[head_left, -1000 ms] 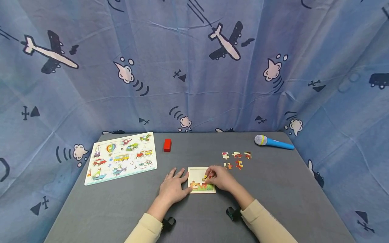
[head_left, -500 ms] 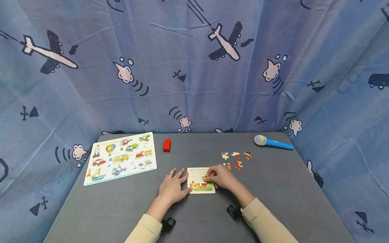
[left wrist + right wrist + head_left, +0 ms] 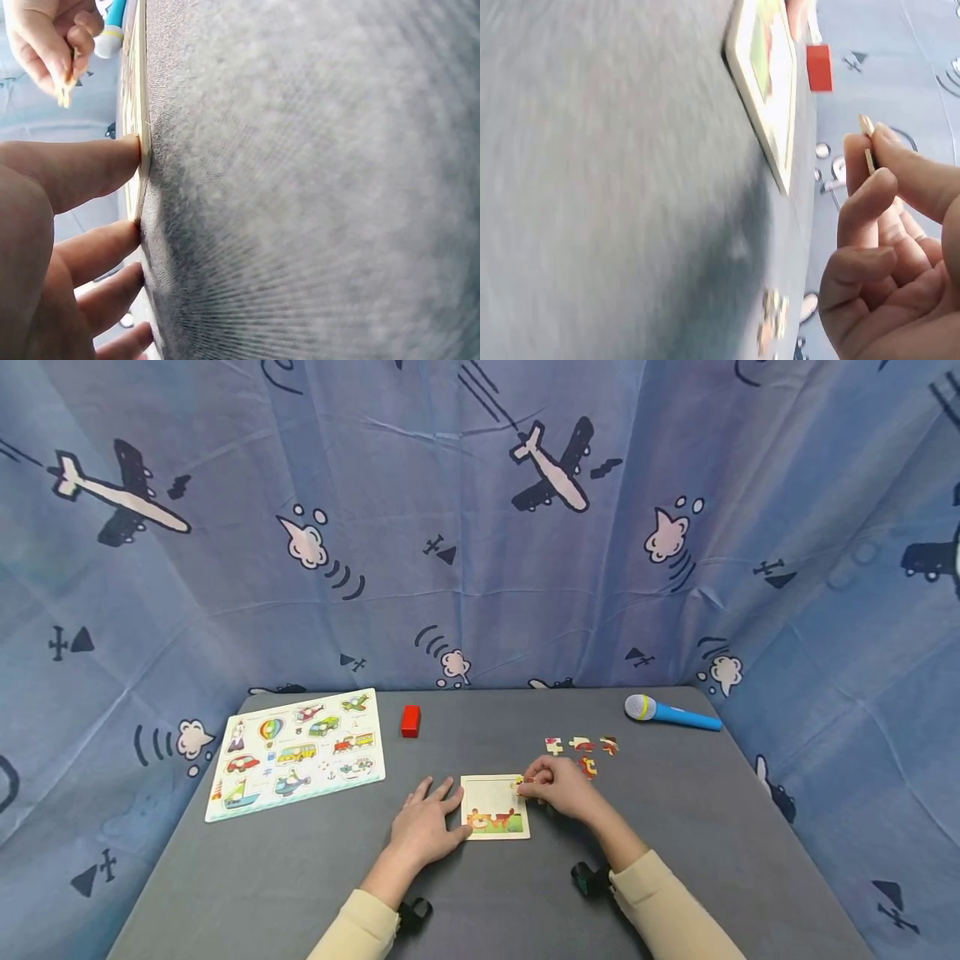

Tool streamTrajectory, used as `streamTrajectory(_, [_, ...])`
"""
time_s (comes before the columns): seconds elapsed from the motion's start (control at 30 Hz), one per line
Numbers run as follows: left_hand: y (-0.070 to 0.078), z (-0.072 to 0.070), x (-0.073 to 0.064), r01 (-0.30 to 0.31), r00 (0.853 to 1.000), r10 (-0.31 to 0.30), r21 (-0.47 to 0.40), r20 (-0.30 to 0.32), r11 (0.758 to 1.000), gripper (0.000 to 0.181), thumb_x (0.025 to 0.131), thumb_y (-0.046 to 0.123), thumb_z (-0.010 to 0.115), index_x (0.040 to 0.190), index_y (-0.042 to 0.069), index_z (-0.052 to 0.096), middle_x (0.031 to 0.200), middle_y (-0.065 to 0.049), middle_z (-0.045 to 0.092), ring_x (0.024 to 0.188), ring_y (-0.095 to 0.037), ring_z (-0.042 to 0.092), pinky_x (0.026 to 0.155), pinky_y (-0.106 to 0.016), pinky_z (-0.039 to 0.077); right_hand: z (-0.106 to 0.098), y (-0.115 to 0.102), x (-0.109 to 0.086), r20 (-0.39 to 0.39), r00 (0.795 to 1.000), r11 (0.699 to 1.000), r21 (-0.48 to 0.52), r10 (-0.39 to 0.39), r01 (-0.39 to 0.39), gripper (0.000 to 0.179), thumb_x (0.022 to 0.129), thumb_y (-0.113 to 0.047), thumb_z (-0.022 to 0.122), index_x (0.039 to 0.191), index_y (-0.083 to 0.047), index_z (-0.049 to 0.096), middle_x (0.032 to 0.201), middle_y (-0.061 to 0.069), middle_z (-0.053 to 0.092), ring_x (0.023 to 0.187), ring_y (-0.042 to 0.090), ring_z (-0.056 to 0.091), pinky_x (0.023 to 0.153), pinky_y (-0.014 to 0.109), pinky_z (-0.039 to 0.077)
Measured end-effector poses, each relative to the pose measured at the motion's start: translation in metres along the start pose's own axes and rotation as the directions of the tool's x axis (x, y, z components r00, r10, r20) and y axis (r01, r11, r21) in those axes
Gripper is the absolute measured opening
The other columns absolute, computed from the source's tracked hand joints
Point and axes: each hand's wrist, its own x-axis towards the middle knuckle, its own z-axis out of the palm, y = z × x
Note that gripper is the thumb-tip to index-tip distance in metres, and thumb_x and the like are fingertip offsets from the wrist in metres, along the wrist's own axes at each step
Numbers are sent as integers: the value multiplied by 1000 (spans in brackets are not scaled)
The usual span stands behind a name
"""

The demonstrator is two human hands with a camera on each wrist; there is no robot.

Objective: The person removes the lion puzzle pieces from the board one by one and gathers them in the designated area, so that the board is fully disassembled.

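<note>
A small square puzzle tray (image 3: 487,793) lies on the grey table, with joined pieces along its near edge showing an orange animal on green. My left hand (image 3: 422,831) lies spread at its left side, fingers straight and thumb on the near left corner; in the left wrist view that thumb (image 3: 112,161) touches the tray's edge. Over the tray's far right corner, my right hand (image 3: 566,789) pinches a jigsaw piece (image 3: 866,126) between thumb and forefinger, raised above the table. Several loose pieces (image 3: 581,744) lie just beyond that hand, which partly covers the area.
A white picture board of vehicles (image 3: 300,752) lies at the left. A red block (image 3: 410,722) stands behind the tray, and a blue toy microphone (image 3: 675,715) lies at the back right. A patterned blue curtain (image 3: 465,527) surrounds the table's far side.
My right hand, still pinching a piece, has moved away and to the right from the tray's joined pieces to its far right corner. The left hand stays in place.
</note>
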Motion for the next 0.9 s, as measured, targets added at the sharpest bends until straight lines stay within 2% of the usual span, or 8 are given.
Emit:
streamTrajectory(0.1, [0, -1, -1, -4, 1000, 4, -3, -2, 1000, 66, 86, 47, 76, 144, 19, 59, 156, -5, 47, 149, -37, 33, 116, -59, 35, -13, 5, -3, -35, 999, 1000, 11, 0, 0, 19, 89, -20, 79, 97, -6, 71, 73, 11, 71, 63, 21, 61, 54, 29, 46])
streamTrajectory(0.27, [-1, -1, -3, -12, 1000, 12, 1, 10, 1000, 67, 87, 47, 74, 145, 18, 58, 157, -5, 46, 150, -38, 32, 117, -58, 34, -38, 19, -7, -107, 994, 1000, -16, -6, 4, 29, 93, -22, 75, 114, -2, 72, 82, 11, 75, 68, 19, 62, 57, 29, 49])
streamTrajectory(0.47, [-2, -2, -1, -34, 999, 33, 12, 34, 999, 72, 87, 50, 73, 148, 19, 54, 159, -5, 43, 151, -38, 29, 119, -58, 32, -71, 39, -11, -241, 965, 992, -55, 100, -116, 38, 92, -30, 76, 114, 0, 67, 82, 13, 75, 67, 13, 62, 55, 27, 45])
streamTrajectory(0.67, [-3, -1, -1, -40, 999, 39, 21, 33, 999, 73, 85, 51, 74, 148, 19, 54, 159, -5, 43, 151, -37, 29, 118, -57, 33, -93, 61, -16, -277, 941, 974, -58, 193, -217, 45, 93, -36, 73, 120, 0, 67, 90, 11, 77, 72, 17, 67, 54, 30, 48])
streamTrajectory(0.77, [-4, -1, -2, -44, 999, 43, 21, 29, 999, 74, 85, 51, 75, 148, 18, 55, 158, -5, 44, 151, -38, 30, 118, -57, 34, -100, 71, -17, -289, 930, 967, -49, 226, -250, 44, 94, -34, 73, 121, 1, 65, 90, 9, 78, 72, 16, 67, 55, 30, 47])
streamTrajectory(0.9, [-4, -2, -2, -42, 999, 42, 15, 29, 999, 74, 85, 51, 75, 148, 18, 54, 158, -6, 44, 151, -38, 30, 118, -58, 33, -105, 82, -15, -277, 929, 964, -34, 246, -265, 40, 94, -27, 72, 117, 4, 64, 85, 5, 77, 69, 13, 66, 57, 28, 46])
